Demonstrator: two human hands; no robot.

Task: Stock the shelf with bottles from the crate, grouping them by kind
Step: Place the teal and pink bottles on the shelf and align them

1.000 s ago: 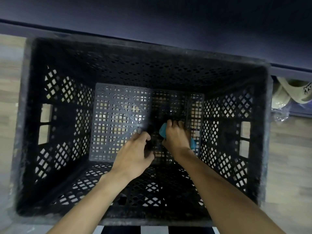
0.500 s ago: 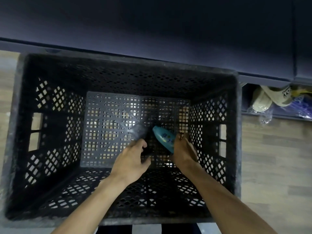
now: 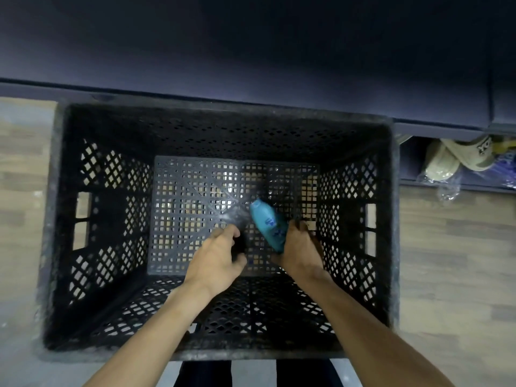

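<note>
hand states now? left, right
Left hand: curled around something dark; what it is cannot be told.
Right hand: holding the teal bottle.

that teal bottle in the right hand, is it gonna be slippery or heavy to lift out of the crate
The teal bottle looks like smooth plastic with rounded sides, so it may slip a little, and would probably roll if laid down. The right hand holds it alone, tilted, which suggests it is light. The crate is deep, so it needs a clear lift.
</note>
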